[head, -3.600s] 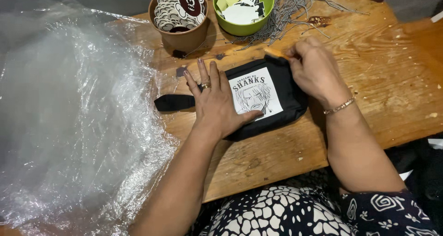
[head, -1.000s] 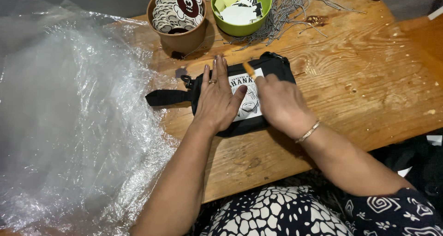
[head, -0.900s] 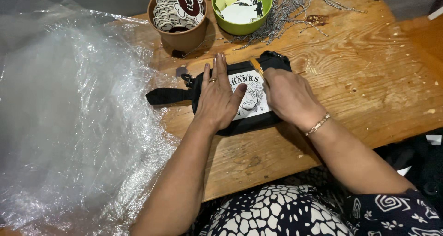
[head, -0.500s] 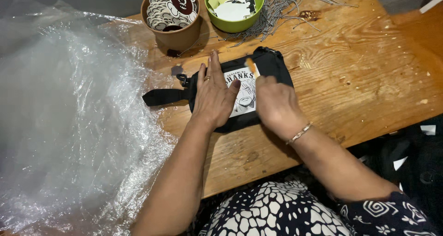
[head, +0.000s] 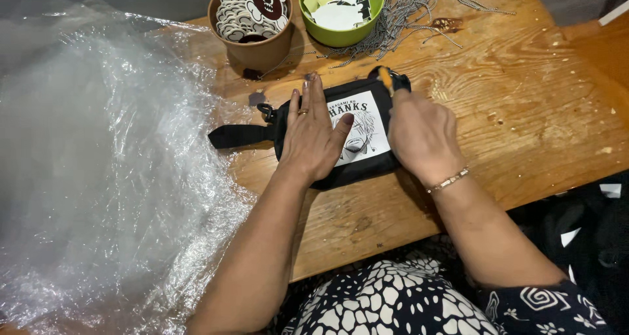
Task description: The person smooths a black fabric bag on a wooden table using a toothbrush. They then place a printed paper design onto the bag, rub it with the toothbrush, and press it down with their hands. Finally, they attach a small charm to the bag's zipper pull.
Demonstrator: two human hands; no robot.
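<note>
Wooden table (head: 524, 112) with clear plastic sheeting (head: 98, 177) at nine o'clock. A black pouch (head: 357, 171) lies centre; left hand (head: 313, 135) presses it flat, fingers spread, while right hand (head: 419, 135) pinches its two-o'clock corner. Best kept pinned.

Black pouch (head: 357, 171) with white patch printed in black line art, brown cup (head: 255, 46) of white-and-maroon stickers, lime-green bowl (head: 344, 37), silver chains (head: 419, 7), honey-brown grained table (head: 524, 112), black-and-white patterned clothing (head: 406, 302)
</note>
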